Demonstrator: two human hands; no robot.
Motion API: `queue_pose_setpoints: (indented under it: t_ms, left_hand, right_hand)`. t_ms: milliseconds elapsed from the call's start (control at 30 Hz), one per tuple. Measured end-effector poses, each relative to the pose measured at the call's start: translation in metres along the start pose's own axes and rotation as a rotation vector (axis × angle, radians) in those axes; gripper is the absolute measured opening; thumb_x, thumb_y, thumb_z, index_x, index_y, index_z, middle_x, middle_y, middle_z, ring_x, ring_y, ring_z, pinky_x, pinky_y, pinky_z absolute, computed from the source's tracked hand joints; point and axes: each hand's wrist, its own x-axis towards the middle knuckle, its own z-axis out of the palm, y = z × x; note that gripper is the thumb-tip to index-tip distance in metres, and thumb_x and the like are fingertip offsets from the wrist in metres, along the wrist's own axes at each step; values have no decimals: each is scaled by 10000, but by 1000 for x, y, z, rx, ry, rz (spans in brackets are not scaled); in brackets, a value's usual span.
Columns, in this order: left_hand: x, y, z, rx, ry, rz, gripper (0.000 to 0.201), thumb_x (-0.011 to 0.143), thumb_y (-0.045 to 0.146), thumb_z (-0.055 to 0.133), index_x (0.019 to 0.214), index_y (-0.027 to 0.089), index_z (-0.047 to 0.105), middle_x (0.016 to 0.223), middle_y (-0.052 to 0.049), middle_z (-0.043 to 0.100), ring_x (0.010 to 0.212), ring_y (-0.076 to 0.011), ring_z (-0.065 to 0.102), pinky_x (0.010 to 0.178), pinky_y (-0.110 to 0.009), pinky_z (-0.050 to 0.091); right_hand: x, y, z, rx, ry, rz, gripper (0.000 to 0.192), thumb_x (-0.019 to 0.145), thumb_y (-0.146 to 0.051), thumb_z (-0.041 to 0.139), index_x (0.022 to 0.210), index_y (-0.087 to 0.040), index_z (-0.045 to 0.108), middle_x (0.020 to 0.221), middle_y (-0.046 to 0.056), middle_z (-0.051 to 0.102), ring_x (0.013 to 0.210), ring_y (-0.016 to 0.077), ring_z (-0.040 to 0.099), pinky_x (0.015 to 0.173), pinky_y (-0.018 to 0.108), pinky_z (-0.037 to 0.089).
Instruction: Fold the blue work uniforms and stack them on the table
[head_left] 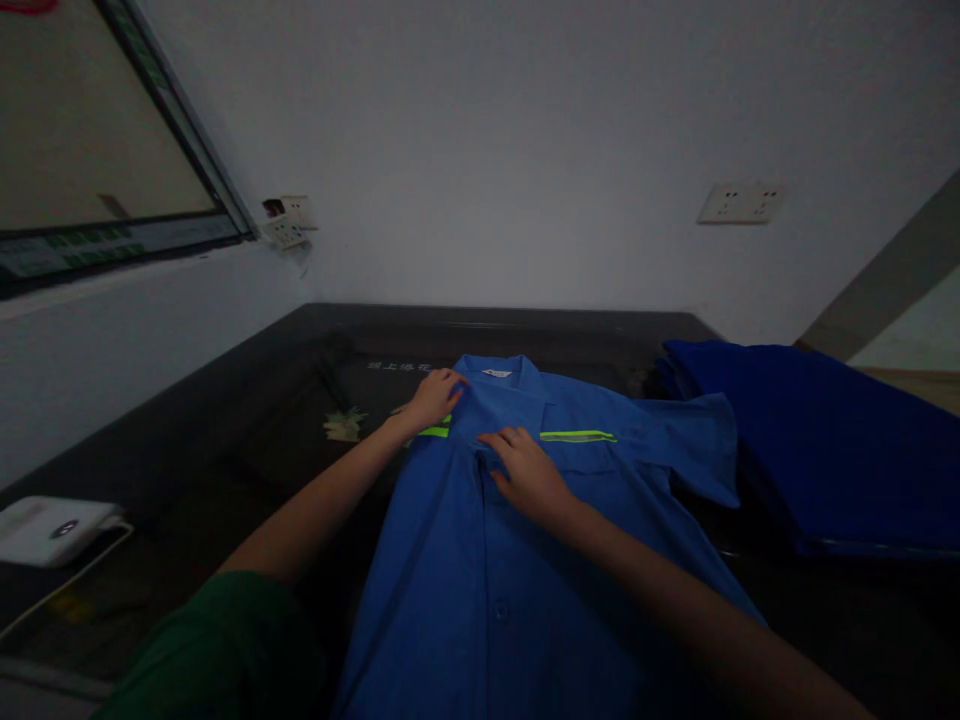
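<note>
A blue short-sleeved work shirt [517, 580] lies front up on a dark table, its collar at the far end. Yellow-green reflective strips cross its chest, and a pale label shows inside the neck. At the left side of the open collar, my left hand [431, 398] has its fingers closed on the cloth edge. My right hand [531, 478] rests over the upper front opening, thumb and fingers apart and touching the fabric. A button shows lower on the front. The shirt's left sleeve area is partly hidden behind my left hand and forearm.
Folded dark blue cloth [832, 440] is stacked at the right. A white device [56, 530] with a cable sits at the left on the dark table [247, 440]. Wall sockets [742, 203] and a window frame [172, 120] are beyond.
</note>
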Motion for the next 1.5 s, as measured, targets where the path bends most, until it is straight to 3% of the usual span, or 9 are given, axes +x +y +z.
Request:
queue_pose_setpoints:
  t_ms: [167,333,500,567,667,800,1100,1333,1500]
  left_hand:
    - [-37,8,23,7,-118,-133,489,925,302,452,1369,99,450,1459,-202,402,1376,-317,341,1117,-447,280]
    - [-42,8,26,86,-190,-196,562,967,409,363,1462,143,347,1542,-187,273,1430,-346,226,1136,-512,221]
    - [-46,20,11,97,-66,-173,475,951,333,420,1380,136,465,1477,-183,399,1402,-326,304,1150,-537,180]
    - [-54,29,3,-71,11,-48,381,934,247,431,1285,152,546,1380,-151,518,1332,-274,421,1147,-492,233]
    - [-71,44,-5,-477,-27,138,279,927,234,444,1146,185,611,1180,-95,642,1140,-209,577,1042,-403,410]
    - [-87,52,-3,-758,-54,117,264,882,254,542,1129,174,594,1146,-94,639,1087,-210,598,984,-382,459]
    - [-91,44,10,-641,-106,168,407,720,81,558,1114,171,602,1153,-78,634,1079,-217,575,998,-398,427]
    - [-93,47,8,-582,-112,199,185,822,212,605,1004,184,624,1062,-72,653,1026,-204,587,958,-365,437]
    - [-92,47,8,-575,-120,245,166,865,260,565,1004,182,613,1029,-69,643,1002,-206,579,939,-361,433]
  right_hand:
    - [25,-9,28,-213,-71,-31,433,903,-55,359,1268,-163,565,1178,143,607,1070,270,534,866,374,443]
    - [27,-2,33,-271,-104,-16,299,922,-107,408,1048,-147,676,1046,126,669,1022,243,565,843,317,444]
    - [21,-2,31,-225,-89,49,281,928,-150,441,1064,-142,687,1042,98,697,1034,223,568,885,282,427]
    - [20,-3,31,-208,-79,55,293,934,-156,429,1077,-143,685,1043,94,701,1039,224,567,910,286,418]
    - [18,-5,30,-177,-54,64,314,946,-179,417,1166,-137,637,1085,98,691,1069,228,555,927,300,417]
    - [14,-7,26,-165,-20,88,311,943,-213,447,1224,-149,562,1135,100,663,1072,225,568,865,303,445]
    - [13,-8,22,-203,-14,91,240,968,-254,421,1123,-185,590,1085,95,658,980,220,624,741,289,467]
    - [-9,18,30,109,45,-14,213,927,-212,523,1072,-155,668,1113,98,684,1069,197,599,955,339,453]
    - [-22,23,32,39,25,-51,302,867,-122,571,1153,-139,668,1192,111,660,1122,222,576,997,369,448]
